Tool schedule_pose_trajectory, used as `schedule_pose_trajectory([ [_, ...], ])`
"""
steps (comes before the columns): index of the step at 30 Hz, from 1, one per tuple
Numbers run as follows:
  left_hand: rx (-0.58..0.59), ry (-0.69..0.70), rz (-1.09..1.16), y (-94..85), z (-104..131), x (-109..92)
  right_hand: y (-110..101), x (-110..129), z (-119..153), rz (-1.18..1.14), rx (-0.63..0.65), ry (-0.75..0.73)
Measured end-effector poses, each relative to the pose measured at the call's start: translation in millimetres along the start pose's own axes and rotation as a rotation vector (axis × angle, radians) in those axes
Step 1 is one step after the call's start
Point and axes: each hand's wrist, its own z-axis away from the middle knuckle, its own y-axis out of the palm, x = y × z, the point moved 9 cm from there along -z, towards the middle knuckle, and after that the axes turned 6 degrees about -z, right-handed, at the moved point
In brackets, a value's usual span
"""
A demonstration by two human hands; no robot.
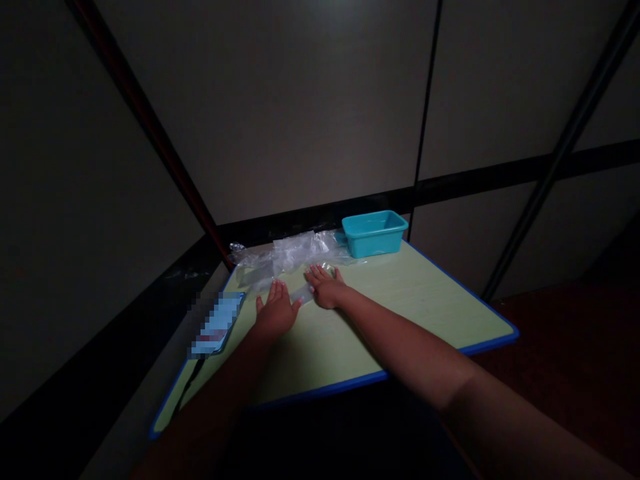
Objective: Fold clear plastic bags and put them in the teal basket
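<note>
Nearest to us, 2 bare forearms (410, 340) reached in over a pale yellow-green, blue-edged tabletop (440, 307). The left hand (277, 312) lay palm down and flat, its fingers extended close together and its thumb held out to the side. The right hand (326, 288) was also flat, with its fingers stretched and slightly spread. We saw nothing gripped in either. Between them lay a narrow, translucent, greyish strip of plastic (303, 293), which both hands seemed to press from its 2 ends, though the palms hid part of it.

Behind the hands, a heap of loose, crumpled clear plastic film (305, 252) spread along the back of the tabletop. To its right stood an upright turquoise rectangular plastic tub (376, 244); we could not tell whether its floor held anything. Near the left edge lay a flat phone with a bright bluish screen (223, 320), partly pixelated.

As we judged it, smoothing the strip was under way: its visible stretch looked fairly flat, while the hands were not yet clear of it. The film behind looked wrinkled and unsmoothed. How much remained beyond that, we could not tell.
</note>
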Motion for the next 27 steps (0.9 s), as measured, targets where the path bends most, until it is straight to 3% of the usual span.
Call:
schedule_pose_trajectory([
  [5,-0.03,0.129,0.101,-7.5,-5.3,-20.8,4.6,8.1,2.6,-0.014,0.063,-0.048],
  [10,0.017,0.139,0.161,11.5,0.8,-32.3,2.0,18.9,3.3,-0.077,0.046,-0.179],
  [13,0.006,0.154,0.116,15.7,7.6,-36.2,6.3,23.7,4.5,-0.103,0.101,-0.23],
  [27,-0.015,-0.006,0.091,10.6,12.5,-24.3,15.6,20.1,8.2,0.04,0.284,-0.135],
])
